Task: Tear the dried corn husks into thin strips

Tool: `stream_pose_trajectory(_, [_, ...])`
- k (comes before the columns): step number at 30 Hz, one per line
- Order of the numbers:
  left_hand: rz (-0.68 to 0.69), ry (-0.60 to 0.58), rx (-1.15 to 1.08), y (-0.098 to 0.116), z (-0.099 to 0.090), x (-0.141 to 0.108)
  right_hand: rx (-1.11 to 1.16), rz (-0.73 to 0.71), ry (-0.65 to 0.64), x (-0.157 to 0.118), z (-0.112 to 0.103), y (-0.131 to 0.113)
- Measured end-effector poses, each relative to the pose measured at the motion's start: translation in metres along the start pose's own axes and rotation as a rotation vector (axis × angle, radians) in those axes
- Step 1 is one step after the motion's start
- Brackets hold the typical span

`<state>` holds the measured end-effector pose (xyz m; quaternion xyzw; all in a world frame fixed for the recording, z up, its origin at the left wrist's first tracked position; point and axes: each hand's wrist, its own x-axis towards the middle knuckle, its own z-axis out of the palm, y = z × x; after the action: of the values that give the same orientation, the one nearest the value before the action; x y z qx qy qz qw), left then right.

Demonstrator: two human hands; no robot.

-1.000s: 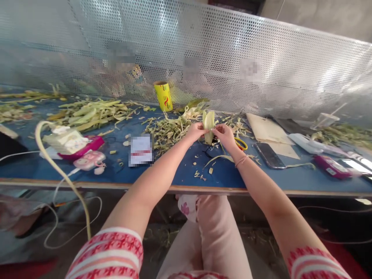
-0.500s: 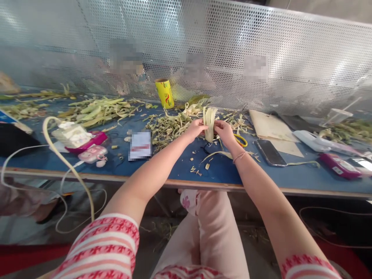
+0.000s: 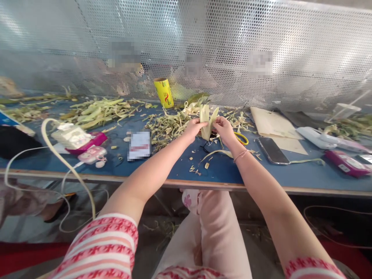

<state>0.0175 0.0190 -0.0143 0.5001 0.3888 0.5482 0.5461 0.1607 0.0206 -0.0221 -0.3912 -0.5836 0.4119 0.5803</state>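
Note:
Pale green leaf strips (image 3: 205,131), like husk, stand upright between my two hands over the blue table, their upper ends spread apart in a V. My left hand (image 3: 194,130) pinches the left side between thumb and fingers. On the right side, my right hand (image 3: 225,131) grips the outward-leaning strip with closed fingertips. A yellow loop handle (image 3: 244,139) lies just beside my right wrist, the rest of that tool hidden. Behind and left of my hands spreads a heap of shredded leaf scraps (image 3: 165,126).
A yellow tube (image 3: 164,93) stands at the back by the perforated metal panel (image 3: 226,50). A phone (image 3: 273,151) and brown paper (image 3: 274,124) lie to the right. Leftward are a blurred card (image 3: 139,145), a power strip with white cables (image 3: 72,137) and more leaves (image 3: 101,110).
The upper ends of the leaf strips have parted: the right one now leans outward to the right, with my right hand on it. Both hands stay in nearly the same place.

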Motion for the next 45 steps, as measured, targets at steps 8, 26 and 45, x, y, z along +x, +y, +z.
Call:
stream_pose_trajectory(8, [-0.096, 0.117, -0.206, 0.004, 0.006, -0.001, -0.211, -0.264, -0.007, -0.004, -0.003, -0.008])
stream_pose_trajectory(26, [-0.036, -0.017, -0.010, 0.002, 0.002, -0.002, -0.014, 0.055, -0.011, 0.000, -0.005, -0.002])
stream_pose_trajectory(45, [-0.091, 0.014, -0.124, 0.001, -0.001, 0.001, -0.016, -0.009, -0.071, 0.001, -0.004, 0.002])
